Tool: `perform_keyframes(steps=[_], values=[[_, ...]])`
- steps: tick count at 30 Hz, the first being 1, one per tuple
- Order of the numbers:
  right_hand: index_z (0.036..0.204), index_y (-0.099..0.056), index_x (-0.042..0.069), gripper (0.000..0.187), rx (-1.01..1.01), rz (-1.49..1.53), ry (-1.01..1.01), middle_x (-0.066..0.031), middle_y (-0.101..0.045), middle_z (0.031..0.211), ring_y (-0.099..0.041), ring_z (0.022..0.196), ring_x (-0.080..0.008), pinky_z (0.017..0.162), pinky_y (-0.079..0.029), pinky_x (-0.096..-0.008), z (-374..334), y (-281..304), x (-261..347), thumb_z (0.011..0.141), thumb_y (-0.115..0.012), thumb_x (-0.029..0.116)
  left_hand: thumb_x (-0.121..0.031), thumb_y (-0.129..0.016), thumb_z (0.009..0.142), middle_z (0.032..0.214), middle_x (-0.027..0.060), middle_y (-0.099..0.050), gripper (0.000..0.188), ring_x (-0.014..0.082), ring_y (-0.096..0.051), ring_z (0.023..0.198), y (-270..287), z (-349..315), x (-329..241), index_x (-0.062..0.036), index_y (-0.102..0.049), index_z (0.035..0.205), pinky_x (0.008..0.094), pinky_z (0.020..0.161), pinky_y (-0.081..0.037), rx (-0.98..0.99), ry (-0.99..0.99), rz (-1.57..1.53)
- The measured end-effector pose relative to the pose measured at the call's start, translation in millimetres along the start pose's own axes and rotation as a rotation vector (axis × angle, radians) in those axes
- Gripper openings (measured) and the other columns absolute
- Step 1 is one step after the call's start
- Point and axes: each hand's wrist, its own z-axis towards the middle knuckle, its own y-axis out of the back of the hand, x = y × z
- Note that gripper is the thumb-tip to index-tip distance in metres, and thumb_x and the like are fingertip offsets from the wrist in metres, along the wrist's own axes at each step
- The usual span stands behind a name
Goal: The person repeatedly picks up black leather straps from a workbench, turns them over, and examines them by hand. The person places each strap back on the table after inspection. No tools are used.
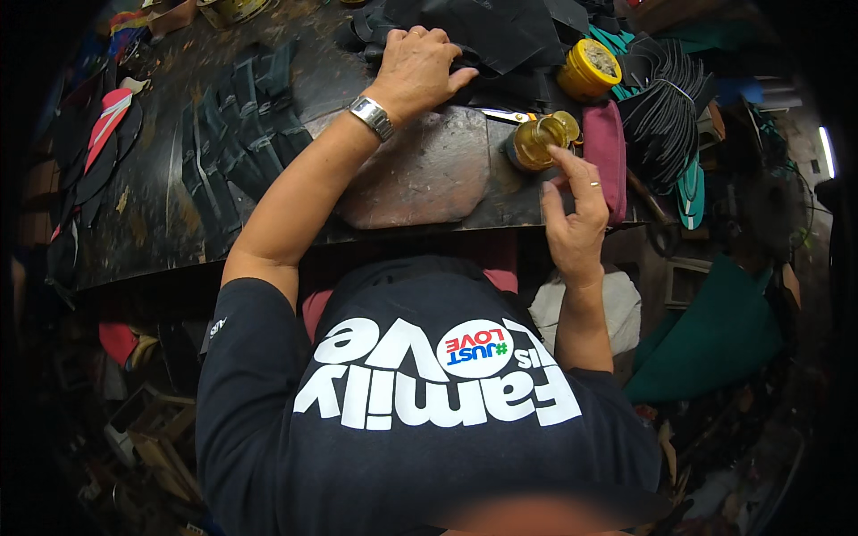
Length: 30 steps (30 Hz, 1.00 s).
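My left hand [418, 76], with a watch on its wrist, reaches across the table to a pile of black sheet material [500, 40]. Its fingers bend over the edge of a dark piece, and their tips are partly hidden. On the right, my right hand [576, 210] is beside a glass jar [534, 146] of amber, glue-like stuff. Its index fingertip is at the jar's near rim; thumb and fingers are apart, with nothing visible between them. Between my arms lies a worn, flat stone-like slab [420, 179]. Scissors [508, 115] rest just beyond it.
A yellow tub [589, 70] stands behind the jar, and a maroon pouch [605, 161] lies to its right. Farther right is a tied bundle of black strips [666, 94] with green sole-shaped pieces [691, 192]. Dark cut strips [241, 134] cover the table's left part.
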Motion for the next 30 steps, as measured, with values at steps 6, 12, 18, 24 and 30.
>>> perform_keyframes(steps=[6, 12, 18, 24, 30], values=[[0.151, -0.039, 0.008, 0.072, 0.061, 0.377, -0.086, -0.0086, -0.063, 0.101, -0.059, 0.086, -0.0116, 0.080, -0.050, -0.0257, 5.2, -40.1, 11.6, 0.085, -0.065, -0.006, -0.053, -0.066, 0.087, 0.090, 0.0068, -0.073, 0.044, 0.0248, -0.068, 0.087, -8.3, 7.8, -11.3, -0.0113, -0.080, 0.091, 0.0418, 0.079, -0.044, 0.209, 0.131, 0.020], [0.155, -0.025, 0.007, 0.076, -0.012, 0.674, -0.136, -0.0115, -0.065, 0.106, -0.061, 0.090, -0.0117, 0.083, -0.050, -0.0254, 26.9, -57.5, 11.1, 0.090, -0.065, -0.002, -0.029, -0.072, 0.089, 0.091, 0.0082, -0.073, 0.026, 0.0197, -0.069, 0.086, 13.0, -14.2, -9.1, -0.0037, -0.077, 0.094, 0.0333, 0.077, -0.053, -0.084, 0.355, -0.738], [0.153, -0.024, 0.006, 0.071, -0.009, 1.012, -0.303, -0.0135, -0.066, 0.107, -0.063, 0.096, -0.0122, 0.090, -0.049, -0.0250, 47.2, -70.0, 11.4, 0.093, -0.060, -0.005, -0.012, -0.073, 0.090, 0.089, 0.0030, -0.068, 0.011, 0.0094, -0.059, 0.079, 45.6, -74.1, -30.3, -0.0012, -0.071, 0.094, 0.0251, 0.070, -0.046, -0.157, 0.191, -1.038], [0.154, -0.024, 0.007, 0.081, 0.058, 1.107, -0.188, -0.0110, -0.068, 0.103, -0.065, 0.097, -0.0146, 0.092, -0.050, -0.0273, 46.4, -82.7, 21.6, 0.086, -0.062, -0.013, -0.021, -0.072, 0.092, 0.085, 0.0072, -0.069, 0.021, 0.0148, -0.065, 0.076, 55.1, -112.2, -45.2, 0.0001, -0.072, 0.094, 0.0272, 0.064, -0.048, 0.116, 0.329, -1.044], [0.158, -0.020, 0.006, 0.091, 0.096, 0.912, 0.107, -0.0100, -0.069, 0.099, -0.061, 0.105, -0.0164, 0.097, -0.047, -0.0318, 40.6, -73.9, 25.5, 0.079, -0.060, -0.012, -0.036, -0.058, 0.102, 0.090, 0.0061, -0.069, 0.036, 0.0153, -0.066, 0.079, 63.3, -130.3, -52.8, -0.0025, -0.070, 0.102, 0.0251, 0.067, -0.049, 0.755, 0.864, -1.868]])
